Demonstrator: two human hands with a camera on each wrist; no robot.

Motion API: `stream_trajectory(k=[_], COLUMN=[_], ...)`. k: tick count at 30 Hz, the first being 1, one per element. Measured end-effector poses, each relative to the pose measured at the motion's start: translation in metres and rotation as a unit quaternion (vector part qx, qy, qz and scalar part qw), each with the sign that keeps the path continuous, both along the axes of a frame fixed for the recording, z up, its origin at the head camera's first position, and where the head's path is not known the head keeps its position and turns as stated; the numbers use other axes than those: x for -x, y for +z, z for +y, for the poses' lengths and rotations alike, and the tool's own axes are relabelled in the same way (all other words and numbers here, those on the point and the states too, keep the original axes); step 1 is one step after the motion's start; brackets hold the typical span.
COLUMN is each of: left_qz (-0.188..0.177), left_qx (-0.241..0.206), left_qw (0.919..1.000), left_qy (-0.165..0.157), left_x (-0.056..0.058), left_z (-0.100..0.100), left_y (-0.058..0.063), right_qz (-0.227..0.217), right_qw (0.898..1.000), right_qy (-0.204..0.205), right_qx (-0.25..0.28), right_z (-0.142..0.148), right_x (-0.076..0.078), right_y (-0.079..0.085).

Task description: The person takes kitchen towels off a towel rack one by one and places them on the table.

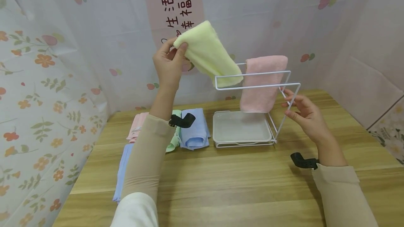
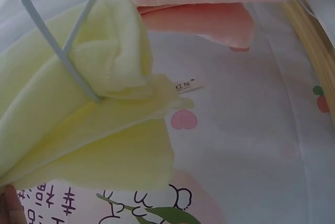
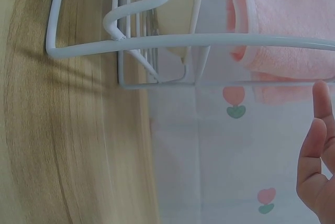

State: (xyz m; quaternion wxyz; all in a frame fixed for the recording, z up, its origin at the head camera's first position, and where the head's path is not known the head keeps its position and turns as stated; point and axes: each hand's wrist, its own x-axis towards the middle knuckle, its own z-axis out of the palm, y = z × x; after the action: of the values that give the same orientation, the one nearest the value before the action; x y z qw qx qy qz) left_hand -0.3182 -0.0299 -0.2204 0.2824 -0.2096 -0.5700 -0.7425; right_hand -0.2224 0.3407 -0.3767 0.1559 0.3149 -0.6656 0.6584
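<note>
My left hand (image 1: 168, 64) pinches a corner of a folded pale yellow towel (image 1: 209, 52) between thumb and fingers, raised above the table. The towel's lower end hangs at the left end of a white wire rack (image 1: 257, 87), and in the left wrist view a wire loop (image 2: 63, 51) crosses in front of the cloth. A pink towel (image 1: 264, 83) hangs over the rack's rear bar. My right hand (image 1: 304, 115) holds the rack's right side frame, thumb by the front upright and fingers reaching the rear one. In the right wrist view, one fingertip (image 3: 320, 89) meets the rear wire.
A shallow white tray (image 1: 243, 129) sits in the rack's base. Left of it lie folded blue (image 1: 194, 129), green (image 1: 174, 139) and pink (image 1: 136, 127) cloths, plus another blue cloth (image 1: 121, 176) partly behind my left arm. Patterned curtains (image 1: 132, 80) close off the wooden table's back and sides.
</note>
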Motion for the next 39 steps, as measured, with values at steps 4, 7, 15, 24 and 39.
stream_trajectory(k=[4,7,15,24,39], left_qz=[0.009,0.017,0.005,-0.001,0.012], left_qx=[-0.006,-0.005,-0.022,-0.053,-0.06], left_qw=[0.9998,0.9993,0.9986,0.9966,0.9969], left_qy=[0.017,0.032,0.049,0.062,0.049], left_x=[0.001,0.001,-0.003,-0.002,-0.008], left_z=[-0.004,-0.008,-0.017,-0.026,-0.049], left_y=[-0.001,-0.002,-0.004,-0.003,0.003], right_qz=[0.003,0.002,0.001,0.003,-0.01], right_qw=[1.0,1.0,1.0,1.0,1.0], right_qy=[0.002,0.005,0.003,-0.004,-0.016], right_qx=[0.0,0.001,-0.004,-0.004,-0.008], right_z=[0.0,0.0,0.0,0.0,0.002], right_x=[-0.001,-0.001,-0.001,-0.001,-0.001], right_y=[0.0,0.001,0.001,0.0,-0.001])
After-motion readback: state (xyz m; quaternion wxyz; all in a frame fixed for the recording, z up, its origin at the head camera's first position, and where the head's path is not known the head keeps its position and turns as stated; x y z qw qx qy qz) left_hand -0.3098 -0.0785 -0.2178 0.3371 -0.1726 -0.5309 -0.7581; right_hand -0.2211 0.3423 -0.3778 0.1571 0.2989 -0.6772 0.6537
